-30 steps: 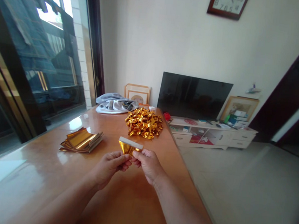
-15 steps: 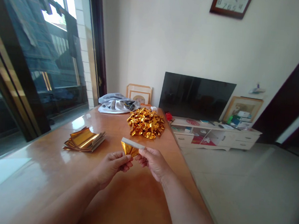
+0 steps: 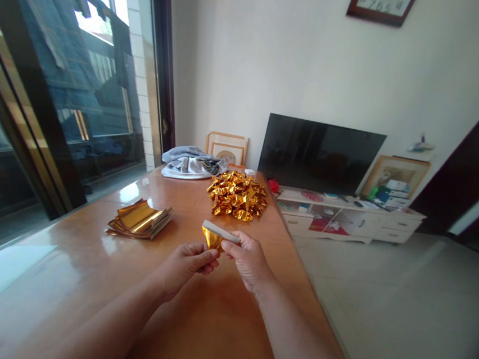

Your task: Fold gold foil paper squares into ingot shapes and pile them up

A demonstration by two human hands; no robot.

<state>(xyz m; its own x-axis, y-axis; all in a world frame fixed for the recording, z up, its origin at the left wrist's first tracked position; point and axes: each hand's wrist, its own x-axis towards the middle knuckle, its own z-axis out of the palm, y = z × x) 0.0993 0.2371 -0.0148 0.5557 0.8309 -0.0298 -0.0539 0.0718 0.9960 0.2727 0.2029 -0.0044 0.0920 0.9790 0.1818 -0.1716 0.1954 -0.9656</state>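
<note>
Above the wooden table (image 3: pixel 204 323) I hold a partly folded sheet of gold foil paper (image 3: pixel 212 239), with a pale grey strip along its upper edge. My left hand (image 3: pixel 192 261) pinches its lower point between thumb and fingers. The fingers of my right hand (image 3: pixel 249 256) are closed on its right end. Beyond my hands lies a heap of folded gold foil pieces (image 3: pixel 238 196). To the left, a stack of flat gold foil sheets (image 3: pixel 139 219) rests on the table.
A grey and white cloth bundle (image 3: pixel 190 163) lies at the table's far end, near framed pictures (image 3: pixel 226 150). A television (image 3: pixel 320 156) stands on a low white cabinet (image 3: pixel 371 223) to the right. A glass door (image 3: pixel 105 76) is on the left.
My right thumb and fingers have shifted their hold on the foil paper, and its lower part looks narrower and more gathered. The whole view has moved slightly.
</note>
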